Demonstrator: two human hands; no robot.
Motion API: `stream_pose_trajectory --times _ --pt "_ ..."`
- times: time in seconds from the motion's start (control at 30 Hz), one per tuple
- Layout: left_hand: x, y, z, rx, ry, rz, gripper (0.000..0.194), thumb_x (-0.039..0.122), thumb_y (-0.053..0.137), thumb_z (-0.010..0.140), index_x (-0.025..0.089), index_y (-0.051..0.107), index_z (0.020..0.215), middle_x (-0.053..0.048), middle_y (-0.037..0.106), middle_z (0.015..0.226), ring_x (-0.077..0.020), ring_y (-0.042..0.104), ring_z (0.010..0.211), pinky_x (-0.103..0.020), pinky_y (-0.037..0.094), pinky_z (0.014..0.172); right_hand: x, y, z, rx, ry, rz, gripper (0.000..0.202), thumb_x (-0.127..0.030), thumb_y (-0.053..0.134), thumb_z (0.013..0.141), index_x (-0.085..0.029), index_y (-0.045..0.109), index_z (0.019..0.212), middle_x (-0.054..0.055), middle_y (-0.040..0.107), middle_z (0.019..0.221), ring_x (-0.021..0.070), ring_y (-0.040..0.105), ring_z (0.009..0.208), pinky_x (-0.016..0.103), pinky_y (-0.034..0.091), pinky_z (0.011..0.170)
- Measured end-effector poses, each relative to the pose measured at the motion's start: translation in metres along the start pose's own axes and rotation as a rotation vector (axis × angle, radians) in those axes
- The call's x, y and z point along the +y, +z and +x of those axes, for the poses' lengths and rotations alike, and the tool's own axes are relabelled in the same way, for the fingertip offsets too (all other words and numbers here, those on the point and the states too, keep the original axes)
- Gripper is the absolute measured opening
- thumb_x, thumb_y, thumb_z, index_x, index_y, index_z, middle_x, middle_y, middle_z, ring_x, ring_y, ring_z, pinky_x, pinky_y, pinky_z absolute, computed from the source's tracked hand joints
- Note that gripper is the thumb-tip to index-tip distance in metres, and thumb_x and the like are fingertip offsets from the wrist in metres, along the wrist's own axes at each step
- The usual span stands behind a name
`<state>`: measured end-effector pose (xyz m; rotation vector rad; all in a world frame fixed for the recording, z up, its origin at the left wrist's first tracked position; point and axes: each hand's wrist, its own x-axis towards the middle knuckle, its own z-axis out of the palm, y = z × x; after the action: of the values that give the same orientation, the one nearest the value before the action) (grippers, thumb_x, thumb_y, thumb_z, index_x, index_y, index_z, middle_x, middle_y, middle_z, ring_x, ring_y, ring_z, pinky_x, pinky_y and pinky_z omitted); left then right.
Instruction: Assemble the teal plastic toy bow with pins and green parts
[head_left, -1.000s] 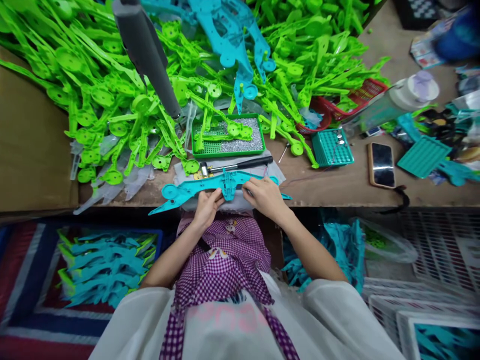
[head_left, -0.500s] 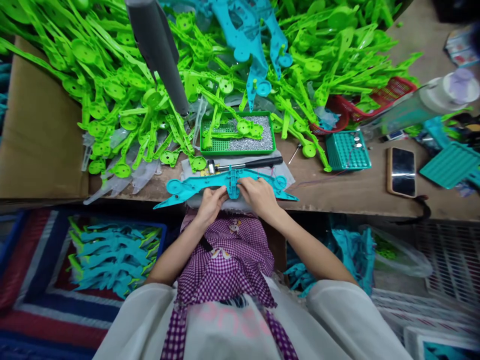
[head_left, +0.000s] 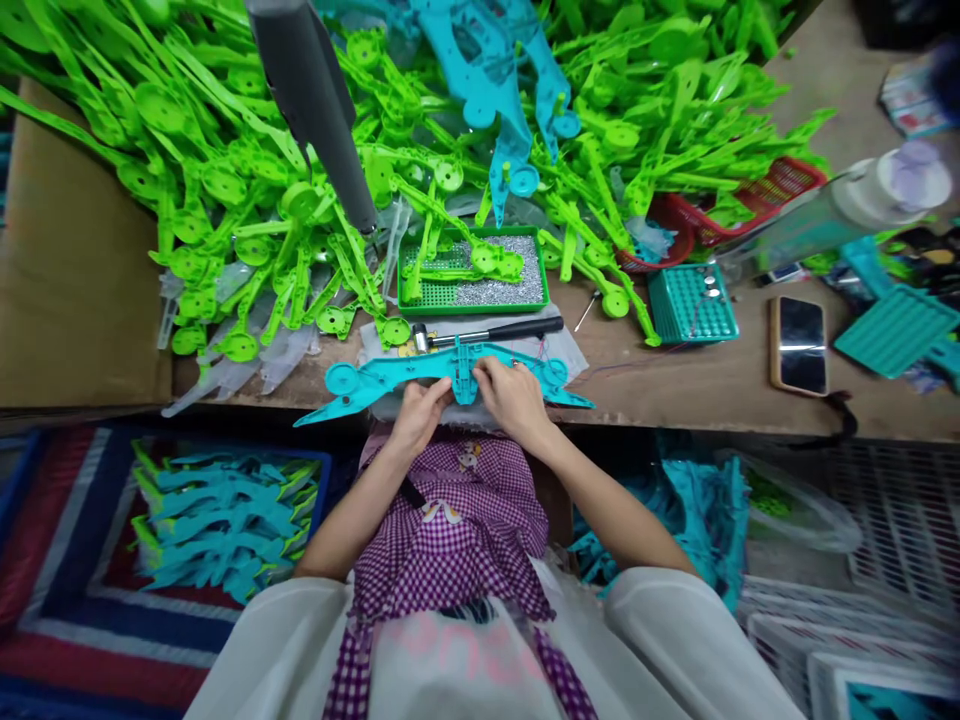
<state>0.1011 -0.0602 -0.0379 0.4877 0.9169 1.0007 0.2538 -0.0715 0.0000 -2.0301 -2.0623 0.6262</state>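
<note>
A long blue plastic part point(head_left: 397, 372) with pointed ends and a ribbed middle block lies across the table's front edge. My left hand point(head_left: 421, 412) pinches it just left of the middle block, thumb toward the block. On the block's right side, my right hand point(head_left: 511, 398) is closed on the same part with bent fingers. Directly behind it lies a hammer point(head_left: 491, 333) with a black handle on a pale cloth. Beyond the hammer is a green tray point(head_left: 474, 308) holding small silvery pieces and a green plastic part point(head_left: 480, 262).
Green plastic parts point(head_left: 225, 185) are heaped at the back, with blue parts point(head_left: 480, 90) on top. A grey powered tool point(head_left: 319, 110) hangs over them. To the right are a teal basket point(head_left: 694, 310), a phone point(head_left: 799, 345) and a bottle point(head_left: 847, 205). A crate of blue parts point(head_left: 225, 515) stands lower left.
The blue part's left end has dipped slightly toward me and to the left. My right hand has shifted a little, its fingers still at the middle block. The whole view has moved slightly.
</note>
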Motion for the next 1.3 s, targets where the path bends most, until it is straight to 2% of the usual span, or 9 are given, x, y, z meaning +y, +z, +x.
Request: stream_pose_trajectory --times 0.13,0.27,0.43,0.67,0.83,0.93,1.07,1.17,1.3 --pt "0.001 -0.002 0.001 -0.003 -0.029 -0.009 0.035 0.035 0.093 0.060 0.013 0.075 0.080 -0.006 0.077 0.080 -0.0217 0.074 0.080 -0.035 0.059 0.083 0.003 0.000 -0.001 0.024 0.020 0.051 0.029 -0.033 0.036 0.103 -0.020 0.062 0.104 0.007 0.077 0.087 0.0231 0.066 0.078 0.033 0.035 0.077" --pt "0.001 -0.001 0.002 0.025 -0.014 0.001 0.032 0.034 0.093 0.060 0.013 0.074 0.078 -0.005 0.077 0.076 -0.0209 0.074 0.078 -0.035 0.060 0.083 0.008 0.000 -0.001 0.055 0.044 0.099 0.029 -0.033 0.035 0.103 -0.020 0.061 0.105 0.007 0.075 0.089 0.0229 0.066 0.077 0.032 0.036 0.072" --pt "0.000 0.000 0.002 0.009 -0.033 0.028 0.029 0.034 0.091 0.064 0.013 0.075 0.075 -0.007 0.076 0.075 -0.0233 0.074 0.083 -0.037 0.059 0.085 0.007 -0.003 -0.005 0.065 0.068 0.012 0.028 -0.032 0.037 0.102 -0.019 0.062 0.104 0.008 0.075 0.085 0.0226 0.065 0.073 0.032 0.033 0.067" --pt "0.001 -0.009 0.007 -0.003 -0.066 0.032 0.032 0.033 0.094 0.058 0.015 0.073 0.074 -0.005 0.075 0.080 -0.0224 0.072 0.089 -0.036 0.055 0.091 -0.007 -0.014 0.000 0.010 -0.097 -0.169 0.033 -0.028 0.034 0.104 -0.021 0.066 0.102 0.009 0.077 0.099 0.0192 0.062 0.072 0.033 0.030 0.066" --pt "0.004 -0.011 0.003 -0.064 -0.045 0.053 0.036 0.037 0.095 0.057 0.016 0.075 0.079 -0.006 0.076 0.084 -0.0236 0.070 0.096 -0.036 0.053 0.095 -0.016 -0.012 0.003 -0.081 0.064 -0.143 0.033 -0.032 0.036 0.104 -0.020 0.066 0.111 0.010 0.078 0.096 0.0241 0.066 0.077 0.032 0.028 0.064" --pt "0.004 -0.013 0.002 -0.067 -0.079 0.092 0.034 0.040 0.094 0.060 0.016 0.073 0.071 -0.003 0.071 0.070 -0.0199 0.068 0.080 -0.035 0.055 0.086 -0.015 -0.008 -0.001 -0.088 0.115 -0.037 0.032 -0.033 0.036 0.105 -0.021 0.065 0.114 0.009 0.078 0.099 0.0248 0.069 0.081 0.032 0.031 0.065" --pt "0.004 -0.018 0.002 -0.016 -0.103 0.139 0.038 0.040 0.093 0.059 0.016 0.065 0.056 0.000 0.065 0.060 -0.0128 0.059 0.060 -0.030 0.053 0.072 -0.004 -0.007 -0.014 -0.089 -0.007 0.169 0.028 -0.034 0.049 0.101 -0.020 0.058 0.123 0.007 0.076 0.102 0.0224 0.069 0.086 0.031 0.038 0.072" --pt "0.004 -0.016 0.004 -0.056 -0.101 0.136 0.037 0.041 0.094 0.058 0.015 0.069 0.062 -0.001 0.066 0.062 -0.0146 0.063 0.065 -0.029 0.054 0.074 -0.001 -0.010 -0.020 -0.053 -0.027 0.148 0.028 -0.029 0.054 0.099 -0.017 0.059 0.123 0.009 0.075 0.108 0.0232 0.069 0.094 0.033 0.039 0.080" --pt "0.004 -0.014 0.008 -0.148 -0.068 0.171 0.043 0.045 0.093 0.061 0.013 0.075 0.083 -0.006 0.073 0.072 -0.0190 0.069 0.073 -0.031 0.056 0.078 -0.006 -0.011 -0.013 -0.072 -0.030 -0.011 0.026 -0.025 0.042 0.103 -0.018 0.067 0.105 0.011 0.076 0.107 0.0245 0.068 0.094 0.036 0.035 0.082"
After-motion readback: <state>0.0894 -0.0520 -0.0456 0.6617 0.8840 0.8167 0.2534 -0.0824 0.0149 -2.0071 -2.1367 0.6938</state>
